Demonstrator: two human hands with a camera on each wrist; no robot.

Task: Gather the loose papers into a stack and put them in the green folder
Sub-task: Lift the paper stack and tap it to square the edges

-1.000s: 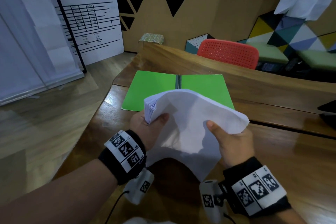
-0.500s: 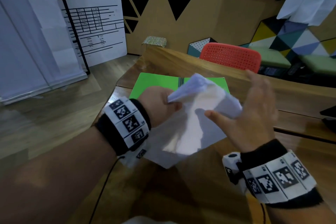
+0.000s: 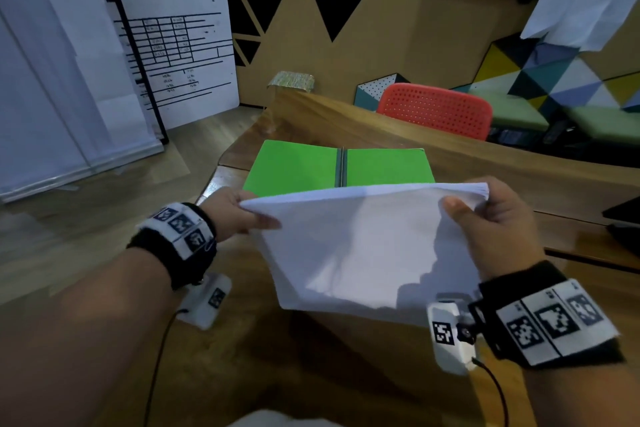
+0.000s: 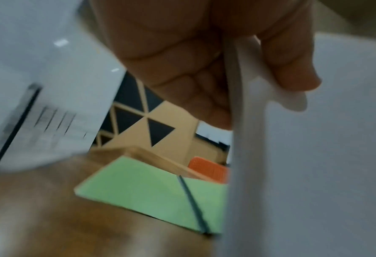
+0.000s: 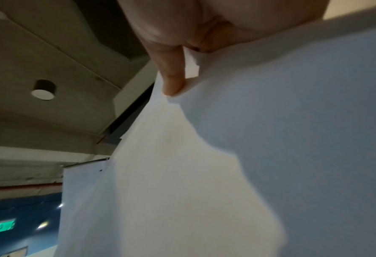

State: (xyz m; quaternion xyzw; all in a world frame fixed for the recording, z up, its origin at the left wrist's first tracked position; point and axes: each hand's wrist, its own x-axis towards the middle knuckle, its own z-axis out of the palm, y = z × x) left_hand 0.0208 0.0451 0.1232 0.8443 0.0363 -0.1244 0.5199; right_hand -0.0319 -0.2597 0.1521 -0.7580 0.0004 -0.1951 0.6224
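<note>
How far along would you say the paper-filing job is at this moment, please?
Gathering looks done: the papers form one stack. In hand: the left hand and right hand each pinch a top corner, holding it above the table. Left: laying it in the green folder, which lies open and holds no papers yet.

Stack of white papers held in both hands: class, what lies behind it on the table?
Behind the stack of white papers lies the open green folder on the wooden table. Its far part and dark spine show; the papers cover its near edge.
</note>
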